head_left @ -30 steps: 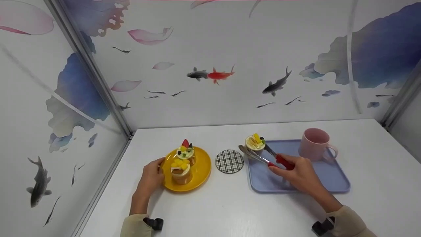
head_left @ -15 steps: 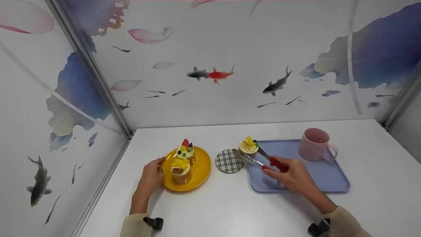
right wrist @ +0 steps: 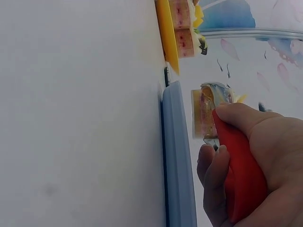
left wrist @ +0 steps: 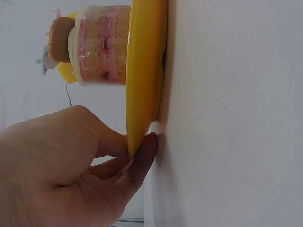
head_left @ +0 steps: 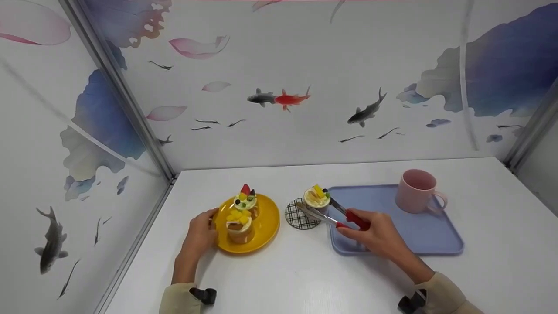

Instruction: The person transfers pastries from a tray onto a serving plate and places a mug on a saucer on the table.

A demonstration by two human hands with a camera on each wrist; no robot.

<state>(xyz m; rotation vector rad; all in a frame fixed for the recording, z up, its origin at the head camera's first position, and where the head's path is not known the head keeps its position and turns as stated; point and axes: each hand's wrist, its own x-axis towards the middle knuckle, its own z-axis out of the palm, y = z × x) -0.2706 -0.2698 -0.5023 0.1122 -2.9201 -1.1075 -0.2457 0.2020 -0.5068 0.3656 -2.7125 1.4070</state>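
My left hand pinches the left rim of a yellow plate, thumb above and fingers beneath in the left wrist view. Two cake cups stand on the plate: one with yellow fruit cubes, the other topped with a strawberry. In my right hand are metal tongs with red handles. Between the tongs' tips hangs a third cake cup with yellow fruit on top. It is raised and partly covers a round checked coaster; the right wrist view shows it above the tray's level.
A blue-purple tray lies on the right of the white table, under my right hand. On its far right corner stands a pink mug. White printed walls close off the back and sides.
My right hand has carried the tongs and the cake cup leftward, from over the tray's left edge to over the coaster. My left hand and the plate stay where they were.
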